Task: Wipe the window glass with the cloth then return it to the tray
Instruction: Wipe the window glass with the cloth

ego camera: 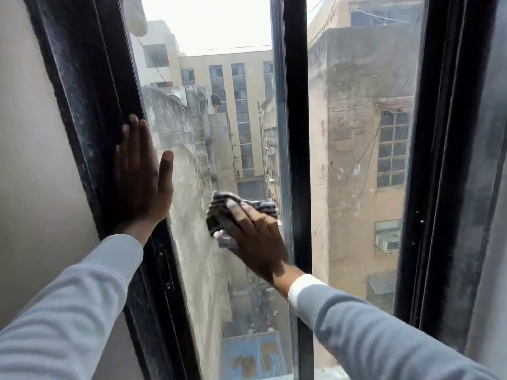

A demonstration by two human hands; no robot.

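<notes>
**Head view: cloth pressed to the left pane**

Head camera looks up at a tall window with a black frame [90, 111] and a black centre bar [297, 133] splitting it into two panes. The window glass [219, 119] of the left pane carries both hands.

The right hand [256, 237] lies flat on the glass at about 6 o'clock from the pane's middle, fingers spread and pointing toward 11 o'clock, pressing a dark striped cloth [219, 212] against the pane. The cloth is bunched under the fingers; its folds show beyond the fingertips toward 12 o'clock and reach to the centre bar at 3 o'clock.

The left hand [141, 174] rests open at 9 o'clock from the cloth, palm on the frame's inner edge, fingers held together and pointing up, thumb set apart on the glass. It grips nothing. The two hands are near each other but apart.

Both arms wear light grey sleeves [82, 297]. Through the right pane [356, 133], smudges and pale spots show on the glass. Weathered buildings [238, 105] stand outside.
</notes>
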